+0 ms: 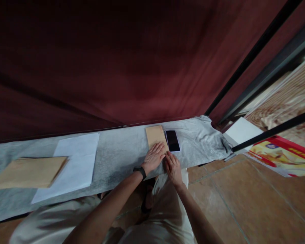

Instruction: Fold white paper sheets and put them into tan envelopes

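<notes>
A small rectangle of brown kraft paper (pixel 156 135), an envelope or a folded sheet, lies on a grey cloth-covered bench. My left hand (pixel 155 156), with a black band on its wrist, rests flat over its near part, fingers stretched together. At the paper's near right corner is my right hand (pixel 173 167), its fingers bent and pressed together at the edge; the thumb is mostly hidden. Just right of the paper lies a dark-screened phone (pixel 173 140) with a pale rim, apart from both hands.
On the left, a stack of brown kraft paper (pixel 30 172) overlaps white sheets (pixel 78 159). The grey cloth (pixel 117 149) covers the narrow bench. Behind it hangs a dark red curtain (pixel 147 74). Black poles (pixel 251 56) and a red-yellow printed box (pixel 284 154) stand right, above tiled floor.
</notes>
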Demonstrator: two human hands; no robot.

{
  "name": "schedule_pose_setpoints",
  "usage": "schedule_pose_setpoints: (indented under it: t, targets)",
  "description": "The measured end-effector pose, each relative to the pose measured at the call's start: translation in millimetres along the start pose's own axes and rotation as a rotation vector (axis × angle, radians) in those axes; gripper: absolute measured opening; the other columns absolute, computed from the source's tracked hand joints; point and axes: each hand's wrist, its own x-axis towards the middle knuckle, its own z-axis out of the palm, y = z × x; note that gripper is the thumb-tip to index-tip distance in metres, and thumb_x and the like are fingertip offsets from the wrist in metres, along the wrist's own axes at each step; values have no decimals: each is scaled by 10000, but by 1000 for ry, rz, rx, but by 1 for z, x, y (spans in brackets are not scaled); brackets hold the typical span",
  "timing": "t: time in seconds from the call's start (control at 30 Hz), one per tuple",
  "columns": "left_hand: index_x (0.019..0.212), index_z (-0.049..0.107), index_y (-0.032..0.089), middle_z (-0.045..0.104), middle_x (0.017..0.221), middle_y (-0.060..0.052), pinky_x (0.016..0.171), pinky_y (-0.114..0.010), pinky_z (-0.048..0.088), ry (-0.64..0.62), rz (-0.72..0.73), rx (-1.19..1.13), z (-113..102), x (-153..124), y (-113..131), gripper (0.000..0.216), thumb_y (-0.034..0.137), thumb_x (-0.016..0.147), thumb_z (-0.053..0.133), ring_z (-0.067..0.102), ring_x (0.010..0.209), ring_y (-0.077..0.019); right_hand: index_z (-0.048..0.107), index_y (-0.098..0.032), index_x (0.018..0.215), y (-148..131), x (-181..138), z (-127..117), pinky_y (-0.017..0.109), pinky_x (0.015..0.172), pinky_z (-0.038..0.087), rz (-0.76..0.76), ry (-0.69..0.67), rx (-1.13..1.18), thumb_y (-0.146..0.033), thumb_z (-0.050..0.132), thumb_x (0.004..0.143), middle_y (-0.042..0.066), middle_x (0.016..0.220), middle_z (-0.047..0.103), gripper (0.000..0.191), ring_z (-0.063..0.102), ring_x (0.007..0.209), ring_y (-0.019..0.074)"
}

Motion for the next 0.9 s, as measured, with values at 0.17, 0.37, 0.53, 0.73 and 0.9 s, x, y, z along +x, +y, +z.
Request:
schedule_pose_setpoints:
  t: [0.17, 0.37, 0.53, 0.73, 0.9]
  targets:
    - [1546, 433, 192, 395, 1639, -78, 1280, -432, 199, -54, 46, 4, 8, 11, -6, 522, 351, 1053, 373, 287, 1545, -213, 528, -195, 1477, 4, -3, 6, 473, 1100, 438, 11, -7, -42, -248, 406, 1053, 132, 1509, 553, 445, 504, 1375, 266]
    - [1548, 427, 271, 384, 1649, -27, 1283, -445, 172, -68, 69, 17, 20, 8, -14, 493, 337, 1065, 354, 292, 1541, -195, 526, -212, 1481, 3, -3, 7, 462, 1092, 429, 11, -10, -88, -231, 421, 1047, 116, 1502, 565, 447, 517, 1358, 271]
    - [1556, 417, 258, 362, 1660, -19, 1288, -425, 151, -73, 91, 43, 22, 5, -15, 499, 347, 1073, 329, 266, 1551, -188, 530, -211, 1480, 2, -3, 11, 446, 1084, 410, 29, -14, -133, -206, 429, 1033, 112, 1498, 573, 458, 531, 1336, 271]
    - [1591, 353, 180, 335, 1670, -54, 1291, -403, 153, -102, 83, 143, 23, 22, -28, 558, 371, 1072, 287, 258, 1554, -183, 462, -189, 1533, 4, -6, 17, 417, 1077, 384, 26, -17, -180, -161, 418, 1007, 99, 1522, 550, 529, 506, 1344, 260]
    - [1600, 331, 149, 360, 1656, -77, 1292, -411, 153, -52, 40, 217, 27, 50, -45, 589, 385, 1063, 281, 270, 1552, -198, 445, -208, 1547, 2, -6, 17, 404, 1056, 382, 40, -21, -204, -131, 421, 986, 85, 1528, 547, 567, 511, 1331, 256]
